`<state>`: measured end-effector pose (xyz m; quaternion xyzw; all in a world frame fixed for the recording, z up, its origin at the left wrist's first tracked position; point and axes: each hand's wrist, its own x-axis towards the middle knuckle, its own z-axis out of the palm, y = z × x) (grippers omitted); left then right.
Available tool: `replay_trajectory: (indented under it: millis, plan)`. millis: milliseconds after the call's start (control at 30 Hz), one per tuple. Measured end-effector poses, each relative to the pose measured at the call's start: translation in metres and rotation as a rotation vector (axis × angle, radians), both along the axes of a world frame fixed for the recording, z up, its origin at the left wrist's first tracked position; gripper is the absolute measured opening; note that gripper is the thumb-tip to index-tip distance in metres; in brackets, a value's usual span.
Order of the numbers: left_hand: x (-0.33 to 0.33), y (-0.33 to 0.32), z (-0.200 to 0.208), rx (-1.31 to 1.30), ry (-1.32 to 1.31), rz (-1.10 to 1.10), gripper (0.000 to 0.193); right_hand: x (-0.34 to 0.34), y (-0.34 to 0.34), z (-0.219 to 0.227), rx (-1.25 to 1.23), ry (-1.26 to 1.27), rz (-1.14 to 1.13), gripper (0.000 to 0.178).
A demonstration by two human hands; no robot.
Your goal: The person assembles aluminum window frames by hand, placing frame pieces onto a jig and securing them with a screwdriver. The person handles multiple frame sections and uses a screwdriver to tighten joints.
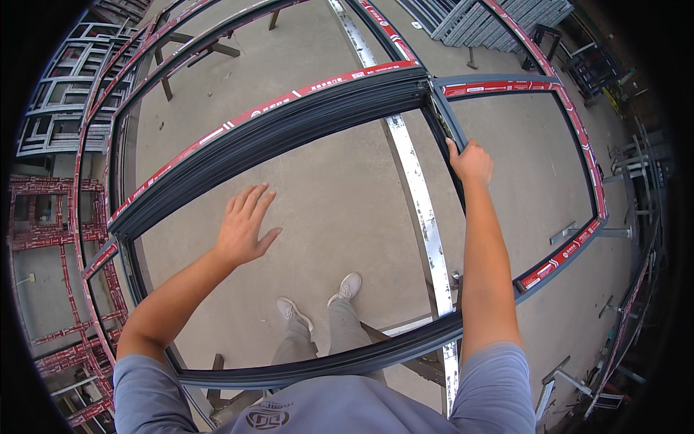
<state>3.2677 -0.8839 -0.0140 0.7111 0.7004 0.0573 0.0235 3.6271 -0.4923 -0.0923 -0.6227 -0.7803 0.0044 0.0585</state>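
A large dark grey window frame [289, 142], with red printed protective tape [238, 122] along its far rail, lies across supports in front of me. My right hand [473, 163] is closed around the grey upright bar [448, 114] dividing the frame, its thumb on the near-left side of the bar. Over the frame's large opening hangs my left hand [247, 226], fingers spread and holding nothing. The grooved near rail [318, 367] passes close to my body. Part of the divider is hidden behind my right hand and forearm.
Beneath the frame runs a worn, silvery support beam [418, 202]. More taped frames [54, 231] and stacked grey frames [54, 108] stand at the left. Bundled metal profiles [491, 25] lie at the far right. My shoes [349, 286] are on the concrete floor, visible through the opening.
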Motion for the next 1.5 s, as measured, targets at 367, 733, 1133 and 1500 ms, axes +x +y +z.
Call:
replay_trajectory:
  millis: [367, 733, 1133, 1500]
  plan:
    - [0.157, -0.488, -0.008, -0.423, -0.218, 1.235, 0.083, 0.050, -0.143, -0.024, 0.377, 0.342, 0.215, 0.060]
    - [0.304, -0.579, -0.046, -0.043, -0.595, 1.202, 0.073, 0.010, -0.548, -0.007, -0.343, 0.453, 1.257, 0.051]
    - [0.455, -0.737, -0.075, 0.064, -0.653, 1.130, 0.029, 0.246, -0.593, 0.000, 0.026, 0.274, 0.728, 0.060]
    - [0.456, -0.733, -0.105, -0.171, -0.750, 1.026, 0.034, 0.453, -0.713, -0.071, -0.428, -0.008, 0.523, 0.057]
